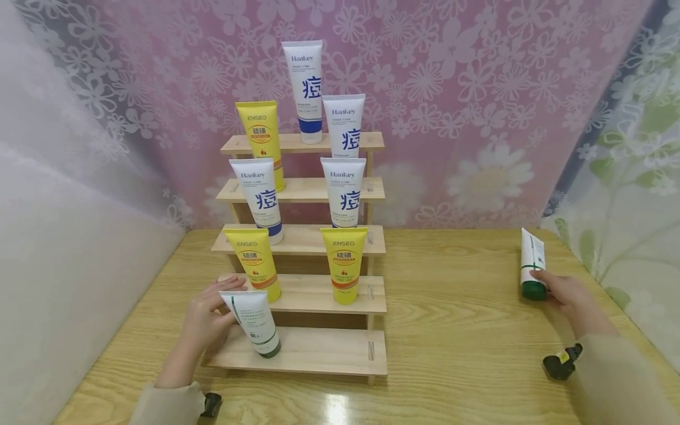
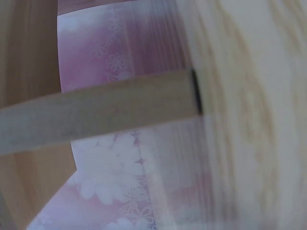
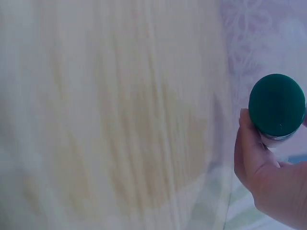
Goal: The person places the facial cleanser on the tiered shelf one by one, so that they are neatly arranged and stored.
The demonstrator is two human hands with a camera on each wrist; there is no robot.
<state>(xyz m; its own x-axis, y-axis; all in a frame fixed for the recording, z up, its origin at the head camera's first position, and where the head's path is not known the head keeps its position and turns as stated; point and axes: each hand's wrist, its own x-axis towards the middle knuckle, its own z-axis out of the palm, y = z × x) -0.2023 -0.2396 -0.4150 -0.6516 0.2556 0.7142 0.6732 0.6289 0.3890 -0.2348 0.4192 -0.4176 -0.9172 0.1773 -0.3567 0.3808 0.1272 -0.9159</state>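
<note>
At the right, my right hand (image 1: 574,298) grips a white tube with a green cap (image 1: 533,260), held cap down. In the right wrist view the green cap (image 3: 277,105) faces the camera, with the fingers (image 3: 249,143) along its side. My left hand (image 1: 204,316) is at the left end of the lowest shelf, fingers loosely extended behind another white tube with a green cap (image 1: 254,321). That tube stands on its cap on the lowest shelf (image 1: 329,351), tilted a little. The left fingertips reach close to a yellow tube (image 1: 255,260) one step up. No hand shows in the left wrist view.
A stepped wooden rack (image 1: 308,231) stands on the wooden table (image 1: 451,330). Its upper steps hold several white tubes with blue bands (image 1: 305,88) and yellow tubes (image 1: 344,260). A pink flowered curtain (image 1: 435,118) hangs behind, with a pale wall (image 1: 90,177) at the left.
</note>
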